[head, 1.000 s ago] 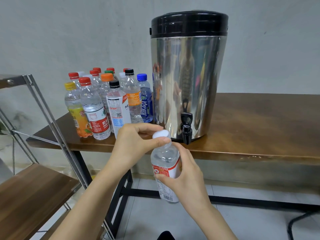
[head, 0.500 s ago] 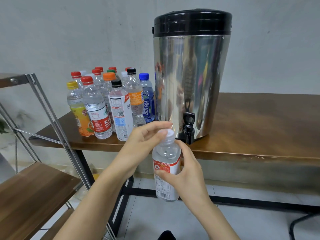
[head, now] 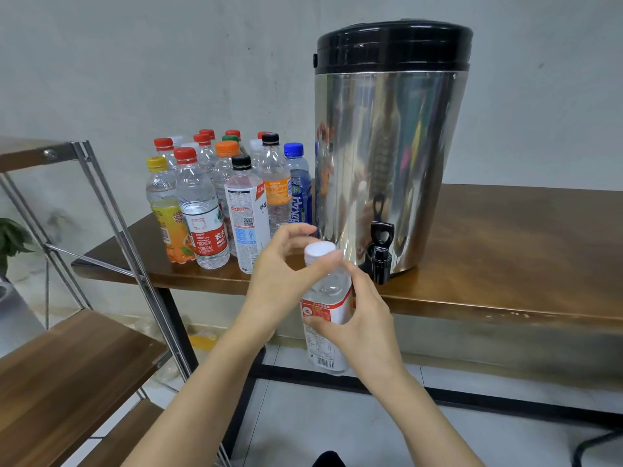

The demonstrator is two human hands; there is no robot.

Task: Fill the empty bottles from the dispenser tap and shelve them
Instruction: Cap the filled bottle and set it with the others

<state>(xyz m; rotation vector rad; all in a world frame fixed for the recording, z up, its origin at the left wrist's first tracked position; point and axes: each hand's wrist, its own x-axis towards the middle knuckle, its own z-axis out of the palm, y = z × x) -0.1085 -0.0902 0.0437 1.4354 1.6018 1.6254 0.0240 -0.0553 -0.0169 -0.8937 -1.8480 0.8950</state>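
Both forearms rise from the bottom edge. The left hand [head: 279, 281] curls thumb and forefinger round the white cap [head: 319, 250]. The right hand [head: 364, 321] grips the bottle [head: 325, 357] upright in front of the table [head: 505, 251] edge, just left of and below the tap [head: 381, 254]. The right palm hides the bottle's right side, and its water level is unclear. The shelf [head: 67, 365] is cut off at left.

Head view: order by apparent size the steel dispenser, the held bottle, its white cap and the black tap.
Largest first: steel dispenser; held bottle (nearer the camera); black tap; white cap. Tap and cap look close: unsure.
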